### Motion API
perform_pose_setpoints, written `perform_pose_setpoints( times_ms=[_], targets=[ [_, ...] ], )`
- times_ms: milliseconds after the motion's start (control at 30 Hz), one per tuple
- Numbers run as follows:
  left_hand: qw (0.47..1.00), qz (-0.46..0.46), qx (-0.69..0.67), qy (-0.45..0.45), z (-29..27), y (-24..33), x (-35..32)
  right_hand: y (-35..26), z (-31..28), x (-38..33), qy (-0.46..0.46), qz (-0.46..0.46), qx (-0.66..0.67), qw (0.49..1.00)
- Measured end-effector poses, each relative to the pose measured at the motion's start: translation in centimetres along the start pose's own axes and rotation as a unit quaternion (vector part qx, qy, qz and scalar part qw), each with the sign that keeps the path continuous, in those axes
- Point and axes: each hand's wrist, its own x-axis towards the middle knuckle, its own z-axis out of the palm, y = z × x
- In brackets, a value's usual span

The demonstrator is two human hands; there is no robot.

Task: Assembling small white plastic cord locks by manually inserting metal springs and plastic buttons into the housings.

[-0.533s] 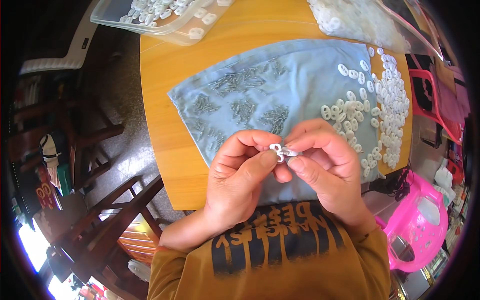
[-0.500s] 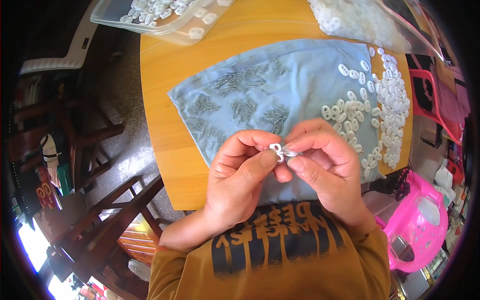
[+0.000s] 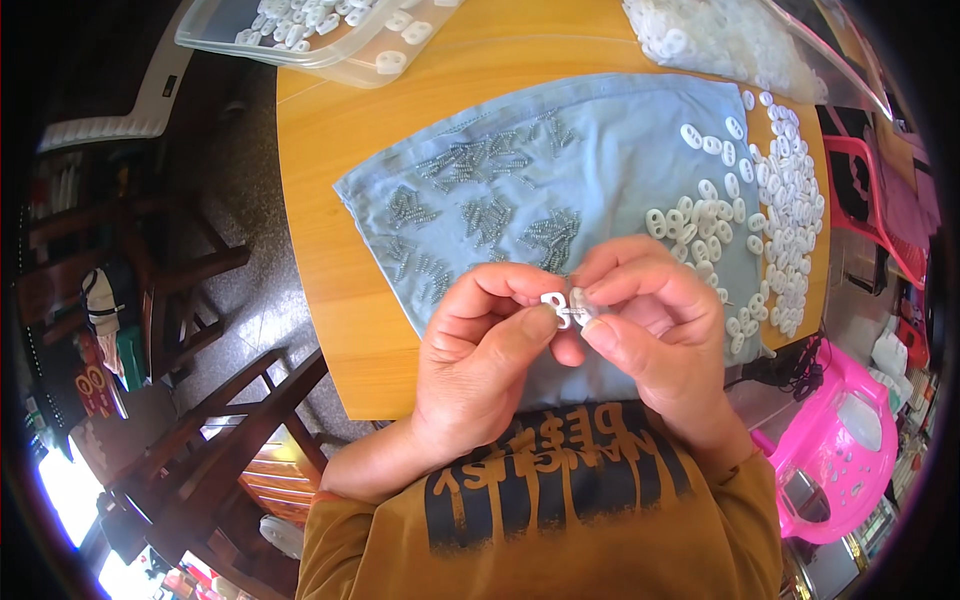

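Observation:
Over the near edge of the cloth, my two hands meet around small parts. My left hand [image 3: 478, 350] pinches a white two-holed plastic piece [image 3: 553, 300] between thumb and fingertips. Opposite it, my right hand [image 3: 650, 325] is closed on a small translucent plastic piece [image 3: 580, 302]. A small metal spring [image 3: 573, 312] seems to bridge the two pieces; fingertips partly cover where they meet. Beyond my hands, several bunches of small springs [image 3: 487, 220] lie on the light blue cloth [image 3: 620, 140]. White oval two-holed pieces [image 3: 705, 215] are scattered at the cloth's right side.
A dense pile of white oval pieces [image 3: 790, 210] runs along the right of the wooden table [image 3: 320, 300]. At the back stand a clear bin [image 3: 345, 60] of white parts and a bag [image 3: 710, 45] of translucent pieces. A pink plastic stool [image 3: 840, 450] is at the right.
The right hand's translucent piece has turned and drawn slightly right, so more of the spring shows between the parts. My left hand's grip looks the same.

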Motion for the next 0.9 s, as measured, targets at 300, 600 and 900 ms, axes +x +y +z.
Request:
perform_pose_setpoints(
  times_ms=[300,600,900],
  targets=[
    [0.996,0.032,0.084,0.01,-0.51,0.16,-0.36,-0.55,-0.24,0.24,0.009,-0.125,-0.21,0.97],
    [0.993,0.049,0.111,0.014,-0.54,-0.05,-0.42,-0.6,-0.23,0.69,-0.011,-0.234,-0.362,0.902],
    [0.981,0.097,0.171,0.002,-0.75,-0.37,-0.49,-0.65,-0.1,0.92,-0.032,-0.273,-0.435,0.857]
  ],
)
